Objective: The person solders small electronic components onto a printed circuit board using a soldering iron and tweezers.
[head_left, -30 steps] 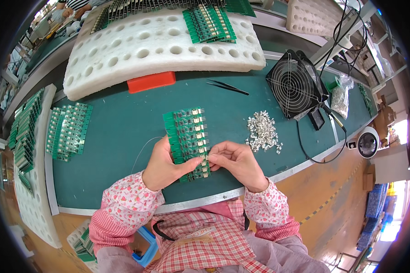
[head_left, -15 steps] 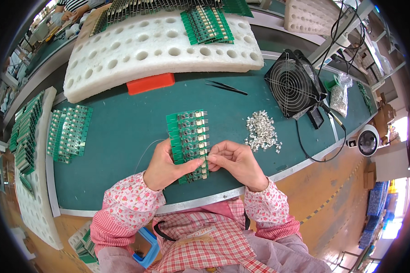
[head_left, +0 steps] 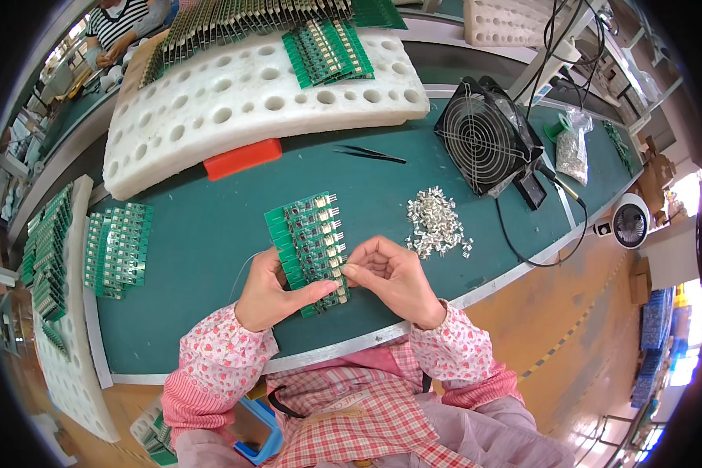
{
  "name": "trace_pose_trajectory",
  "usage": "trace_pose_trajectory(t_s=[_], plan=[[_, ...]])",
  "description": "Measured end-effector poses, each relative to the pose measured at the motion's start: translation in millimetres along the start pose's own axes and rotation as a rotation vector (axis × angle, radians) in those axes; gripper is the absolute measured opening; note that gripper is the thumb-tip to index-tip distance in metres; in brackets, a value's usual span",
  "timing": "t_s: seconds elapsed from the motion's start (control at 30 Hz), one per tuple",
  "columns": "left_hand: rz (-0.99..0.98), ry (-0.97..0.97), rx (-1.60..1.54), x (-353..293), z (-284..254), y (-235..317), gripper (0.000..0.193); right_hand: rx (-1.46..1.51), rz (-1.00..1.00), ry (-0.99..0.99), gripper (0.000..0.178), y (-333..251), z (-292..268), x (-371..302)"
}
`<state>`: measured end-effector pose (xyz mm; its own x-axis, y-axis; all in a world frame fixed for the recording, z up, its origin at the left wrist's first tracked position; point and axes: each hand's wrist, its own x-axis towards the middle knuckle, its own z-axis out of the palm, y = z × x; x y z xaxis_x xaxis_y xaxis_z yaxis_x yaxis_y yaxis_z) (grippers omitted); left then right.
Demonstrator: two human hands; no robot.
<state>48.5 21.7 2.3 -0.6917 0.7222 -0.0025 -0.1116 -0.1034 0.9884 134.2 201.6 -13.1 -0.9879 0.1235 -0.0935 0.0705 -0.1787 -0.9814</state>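
Mainly the viewpoint has shifted, turning the table [head_left: 210, 234] in view; the left hand [head_left: 269, 295], thumb on top, grips the green circuit board [head_left: 303, 243] above its near side, presumably steadying it for the right hand [head_left: 395, 277], whose pinched fingertips meet the board's right edge, any contents hidden.

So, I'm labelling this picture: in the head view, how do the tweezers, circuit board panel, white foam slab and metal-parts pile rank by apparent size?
1. White foam slab
2. Circuit board panel, partly covered
3. Metal-parts pile
4. Tweezers
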Motion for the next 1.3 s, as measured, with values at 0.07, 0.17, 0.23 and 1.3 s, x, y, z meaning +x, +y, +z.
trace_pose_trajectory(t_s=[0.07,0.17,0.23,1.3], plan=[[0.024,-0.001,0.051,2,-3,5,0.039,0.052,-0.005,-0.002,0.017,-3,0,0],[0.197,-0.034,0.586,5,-12,4,0.048,-0.046,0.012,-0.113,0.020,-7,-5,-3],[0.171,0.032,0.565,5,-15,9,0.047,0.079,0.045,-0.089,0.021,-10,-7,-3],[-0.061,0.179,-0.162,-7,15,-7,0.019,-0.424,-0.126,0.090,0.012,-26,18,-14]])
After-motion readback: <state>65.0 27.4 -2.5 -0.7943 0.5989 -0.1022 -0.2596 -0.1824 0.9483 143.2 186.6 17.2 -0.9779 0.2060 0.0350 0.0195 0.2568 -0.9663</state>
